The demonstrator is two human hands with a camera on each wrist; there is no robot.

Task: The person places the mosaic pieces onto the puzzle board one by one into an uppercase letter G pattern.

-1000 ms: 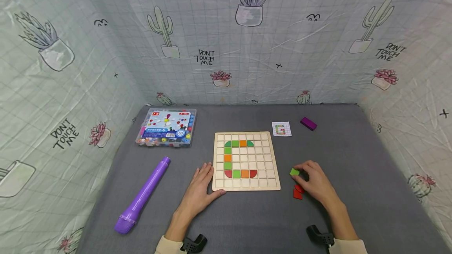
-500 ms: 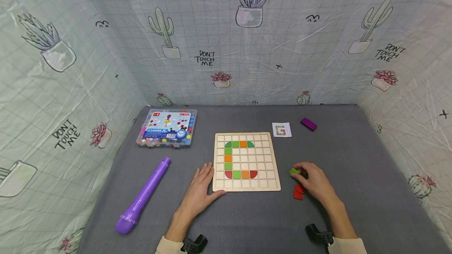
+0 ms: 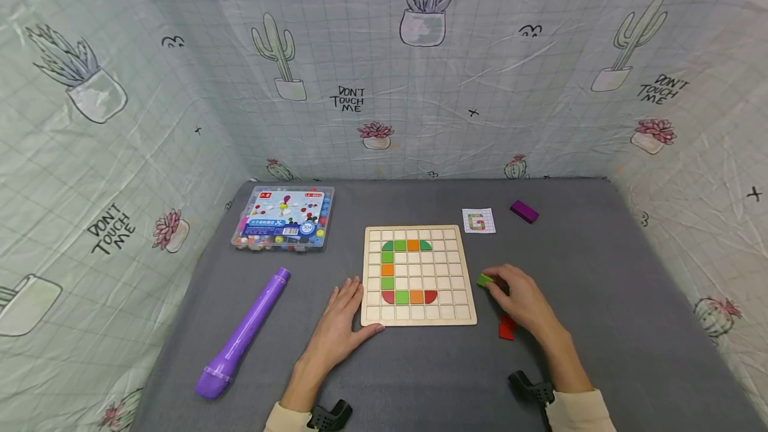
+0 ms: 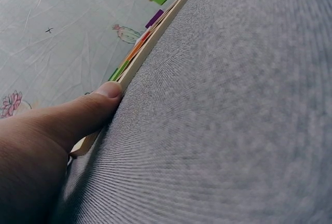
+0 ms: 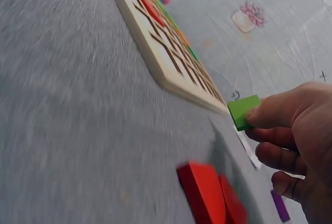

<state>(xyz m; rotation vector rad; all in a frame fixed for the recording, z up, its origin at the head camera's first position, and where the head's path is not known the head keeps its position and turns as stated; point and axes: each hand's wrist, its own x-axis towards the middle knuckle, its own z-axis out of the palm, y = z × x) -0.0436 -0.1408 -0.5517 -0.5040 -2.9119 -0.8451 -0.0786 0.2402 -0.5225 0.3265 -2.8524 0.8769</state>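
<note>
Between thumb and fingers, my right hand pinches a light green square tile, raised off the table just beyond the board's right edge. The wooden grid board lies flat, with green, orange and red tiles set in its cells in a C shape. My left hand rests at the board's lower left corner, fingers straight along the side; its thumb touches the near edge. Two red tiles lie on the table below my right hand, partly covered by it in the head view.
A small pattern card lies past the board's upper right corner, near a purple block. At the back left sits a clear box of coloured beads. A purple toy microphone lies left of my left hand. Patterned cloth walls the table.
My right hand has lifted the green tile and carried it left and slightly away, toward the board. The left hand and the board have stayed put.
</note>
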